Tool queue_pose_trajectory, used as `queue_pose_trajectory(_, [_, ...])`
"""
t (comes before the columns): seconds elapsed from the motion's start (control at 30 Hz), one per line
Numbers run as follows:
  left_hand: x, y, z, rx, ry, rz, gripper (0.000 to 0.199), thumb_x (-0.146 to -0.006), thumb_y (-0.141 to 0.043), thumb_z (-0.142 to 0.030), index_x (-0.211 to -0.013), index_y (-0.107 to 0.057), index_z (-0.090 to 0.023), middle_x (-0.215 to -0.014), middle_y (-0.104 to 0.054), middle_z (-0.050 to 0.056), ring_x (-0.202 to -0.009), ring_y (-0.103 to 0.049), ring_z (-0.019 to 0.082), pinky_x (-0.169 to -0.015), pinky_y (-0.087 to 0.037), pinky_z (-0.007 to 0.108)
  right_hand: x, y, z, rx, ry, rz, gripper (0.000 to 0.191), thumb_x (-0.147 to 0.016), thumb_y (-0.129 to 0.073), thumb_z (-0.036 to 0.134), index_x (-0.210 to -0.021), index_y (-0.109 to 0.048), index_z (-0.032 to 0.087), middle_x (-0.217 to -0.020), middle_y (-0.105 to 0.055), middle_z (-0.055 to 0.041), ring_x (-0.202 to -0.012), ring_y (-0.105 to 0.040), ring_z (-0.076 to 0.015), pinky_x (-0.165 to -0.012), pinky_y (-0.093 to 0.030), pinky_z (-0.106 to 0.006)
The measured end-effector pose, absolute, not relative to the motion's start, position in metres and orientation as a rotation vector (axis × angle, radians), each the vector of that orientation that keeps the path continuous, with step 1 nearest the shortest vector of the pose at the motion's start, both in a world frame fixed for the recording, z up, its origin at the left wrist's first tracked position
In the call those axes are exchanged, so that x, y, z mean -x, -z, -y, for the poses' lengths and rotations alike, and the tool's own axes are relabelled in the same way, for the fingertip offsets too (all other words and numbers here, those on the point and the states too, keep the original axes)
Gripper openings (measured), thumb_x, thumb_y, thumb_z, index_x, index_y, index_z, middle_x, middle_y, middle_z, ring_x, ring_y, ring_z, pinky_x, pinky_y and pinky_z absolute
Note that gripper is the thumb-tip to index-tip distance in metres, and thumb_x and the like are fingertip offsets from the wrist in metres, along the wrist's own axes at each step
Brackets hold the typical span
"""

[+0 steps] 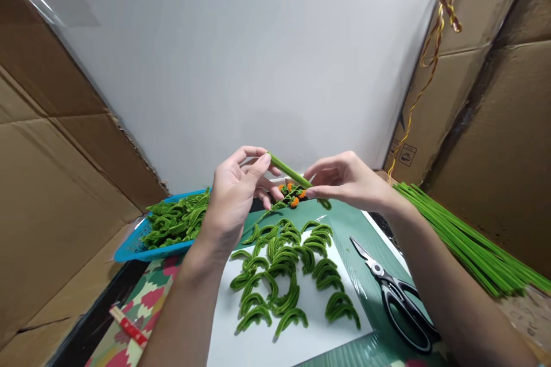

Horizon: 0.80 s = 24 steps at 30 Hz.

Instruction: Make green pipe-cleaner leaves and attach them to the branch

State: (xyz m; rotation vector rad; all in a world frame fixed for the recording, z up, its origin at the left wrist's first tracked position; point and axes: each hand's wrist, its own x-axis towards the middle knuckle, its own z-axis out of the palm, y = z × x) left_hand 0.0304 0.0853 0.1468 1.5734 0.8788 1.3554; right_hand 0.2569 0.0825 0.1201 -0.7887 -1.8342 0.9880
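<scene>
A folded green pipe cleaner [289, 170] is stretched slantwise between my two hands above the table. My left hand [239, 186] pinches its upper end between thumb and index finger, the other fingers loosely curled. Lower down, my right hand [344, 180] grips it between thumb and fingertips, and a looped end pokes out below. Beneath them, many curved green pipe cleaner pieces [284, 258] lie in small clusters on a white sheet [318, 341]. Just behind my hands is a small stem with orange pompom-like flowers [294, 202], partly hidden by the fingers.
Black-handled scissors [390, 292] lie half open on the green mat [365, 258] by my right forearm. A blue basket [129, 243] of bent green pieces stands left; straight green pipe cleaners [469, 241] lie right. Cardboard [55, 126] flanks both sides; a twisted cord [439, 28] hangs right.
</scene>
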Motion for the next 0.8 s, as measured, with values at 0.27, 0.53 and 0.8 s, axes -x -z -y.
queue_pose_trajectory(0.27, [-0.034, -0.143, -0.084, -1.712, -1.203, -0.874, 0.032, -0.092, -0.078, -0.045, -0.101, -0.070, -0.015, -0.088, -0.072, 0.005, -0.057, -0.071, 0.015, -0.042, -0.050, 0.021, -0.249, -0.116, -0.084, 0.776, -0.830, 1.949, 0.034, -0.094, -0.076, 0.052, -0.085, -0.081, 0.020, -0.075, -0.069, -0.0003, -0.065, -0.056, -0.0114, -0.057, -0.045, -0.026])
queue_pose_trajectory(0.53, [-0.047, -0.132, -0.081, -1.491, -1.160, -0.805, 0.042, -0.105, -0.050, -0.053, -0.117, -0.072, -0.018, -0.106, -0.071, 0.009, -0.079, -0.069, 0.017, -0.056, -0.055, 0.023, -0.249, -0.118, -0.084, 0.594, -0.965, 1.389, 0.026, -0.083, -0.089, 0.045, -0.088, -0.081, 0.020, -0.070, -0.068, 0.0003, -0.060, -0.061, -0.0127, -0.053, -0.055, -0.027])
queue_pose_trajectory(0.8, [-0.057, -0.136, -0.069, -1.053, -0.990, -0.513, 0.051, -0.106, -0.045, -0.058, -0.122, -0.072, -0.017, -0.069, -0.048, -0.002, -0.052, -0.040, 0.010, -0.042, -0.033, 0.016, -0.239, -0.116, -0.080, 0.524, -0.789, 1.318, 0.026, -0.081, -0.091, 0.042, -0.089, -0.079, 0.021, -0.074, -0.071, -0.0001, -0.051, -0.059, -0.0113, -0.041, -0.052, -0.027])
